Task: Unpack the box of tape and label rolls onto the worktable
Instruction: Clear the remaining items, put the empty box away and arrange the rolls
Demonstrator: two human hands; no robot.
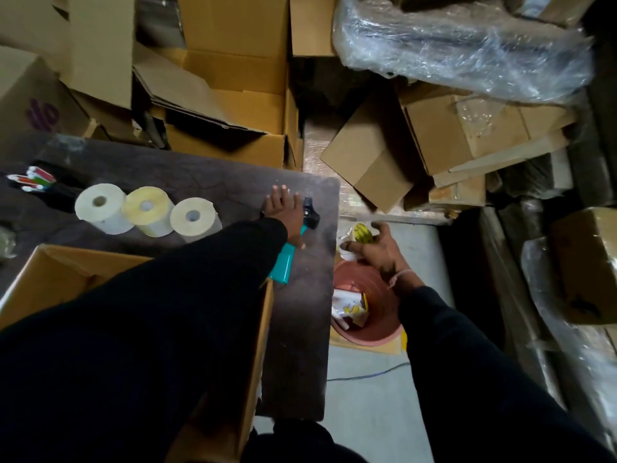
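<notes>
Cardboard box open on the dark worktop, three rolls standing beside it.
Left hand lies flat, fingers spread, on a teal tape dispenser; right hand grips crumpled yellow-white wrapping over a red bucket.

This looks like a stockroom or packing area of a warehouse. Brown cardboard boxes are stacked and tumbled on the floor beyond the far edge of a dark worktable, beside a long bundle wrapped in clear plastic film. On the worktable stand three label rolls in a row, and a teal tape dispenser lies near its right edge.
</notes>
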